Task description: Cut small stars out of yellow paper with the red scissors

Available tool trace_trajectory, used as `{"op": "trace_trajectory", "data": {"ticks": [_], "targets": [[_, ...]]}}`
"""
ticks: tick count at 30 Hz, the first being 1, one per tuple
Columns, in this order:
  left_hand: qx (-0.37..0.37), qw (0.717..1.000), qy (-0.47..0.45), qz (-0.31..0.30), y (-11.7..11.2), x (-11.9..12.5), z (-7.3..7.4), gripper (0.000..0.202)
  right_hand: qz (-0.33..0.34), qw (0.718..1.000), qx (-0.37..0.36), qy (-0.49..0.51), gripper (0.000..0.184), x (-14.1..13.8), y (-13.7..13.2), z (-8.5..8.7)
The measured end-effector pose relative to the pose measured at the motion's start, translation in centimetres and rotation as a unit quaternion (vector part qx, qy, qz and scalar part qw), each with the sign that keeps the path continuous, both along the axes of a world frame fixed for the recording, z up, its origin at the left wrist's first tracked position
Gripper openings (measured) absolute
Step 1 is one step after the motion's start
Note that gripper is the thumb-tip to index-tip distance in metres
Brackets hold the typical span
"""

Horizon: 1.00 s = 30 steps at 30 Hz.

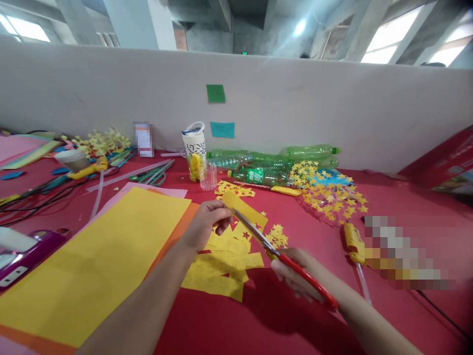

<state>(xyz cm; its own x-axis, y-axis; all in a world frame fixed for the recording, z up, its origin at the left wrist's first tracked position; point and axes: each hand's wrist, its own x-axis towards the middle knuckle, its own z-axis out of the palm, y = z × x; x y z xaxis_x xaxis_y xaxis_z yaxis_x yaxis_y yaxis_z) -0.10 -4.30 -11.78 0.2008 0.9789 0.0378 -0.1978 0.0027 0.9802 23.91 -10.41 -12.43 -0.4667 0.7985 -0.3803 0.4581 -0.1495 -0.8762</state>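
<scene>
My left hand [211, 222] pinches the near-left edge of a yellow paper strip [247, 209], held a little above the table. In my right hand [295, 271] is a pair of scissors [306, 281] with red handles, its blades pointing up and left. The blade tips are at the strip beside my left fingers; whether they touch the paper I cannot tell. Below lie several yellow paper pieces [221, 266], some with star-shaped holes. A small pile of yellow paper stars [277, 236] is just behind the scissor blades.
Large yellow sheets [111, 256] lie at left. Green plastic bottles [266, 175], a patterned tumbler [194, 148] and a clear bottle piece [208, 177] stand or lie at the back. Stars on stems [332, 197] and a yellow glue gun [354, 241] are at right; another glue gun [88, 170] is at left.
</scene>
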Motion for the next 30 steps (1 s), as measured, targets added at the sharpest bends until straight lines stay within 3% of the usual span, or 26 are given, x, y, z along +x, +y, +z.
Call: {"op": "trace_trajectory", "data": {"ticks": [14, 24, 30], "targets": [[-0.005, 1.000, 0.018, 0.001, -0.07, -0.03, 0.22, 0.022, -0.011, 0.999, -0.021, -0.042, 0.045, -0.33, -0.01, 0.57], [0.005, 0.999, 0.034, 0.015, -0.05, -0.14, 0.03, 0.022, -0.003, 0.999, -0.015, -0.032, 0.044, -0.37, -0.07, 0.82], [0.007, 0.999, 0.032, 0.022, 0.01, 0.11, -0.24, 0.021, -0.016, 1.000, -0.002, -0.016, 0.051, -0.33, -0.36, 0.13]]}}
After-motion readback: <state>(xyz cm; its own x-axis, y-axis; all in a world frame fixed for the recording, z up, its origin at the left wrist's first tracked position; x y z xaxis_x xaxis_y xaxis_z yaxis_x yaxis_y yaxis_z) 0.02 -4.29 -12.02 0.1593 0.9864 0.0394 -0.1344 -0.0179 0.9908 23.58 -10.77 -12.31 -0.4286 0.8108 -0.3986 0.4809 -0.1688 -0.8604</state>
